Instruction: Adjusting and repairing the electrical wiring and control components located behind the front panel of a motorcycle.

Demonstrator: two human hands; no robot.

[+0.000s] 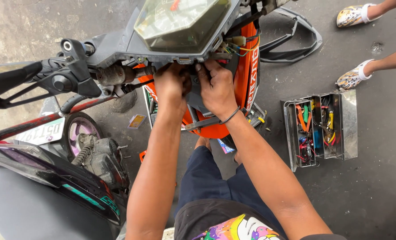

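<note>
Both hands, left hand and right hand, clamp fingers on the grey panel beneath a motorcycle's instrument cluster, beside an open metal toolbox holding pliers and screwdrivers.

Soft, even daylight, bright without harsh shadows. Pale glare washes the instrument cluster lens at twelve o'clock. The dark seat at seven o'clock looms blurred; wide-angle stretching bends the edges.
</note>
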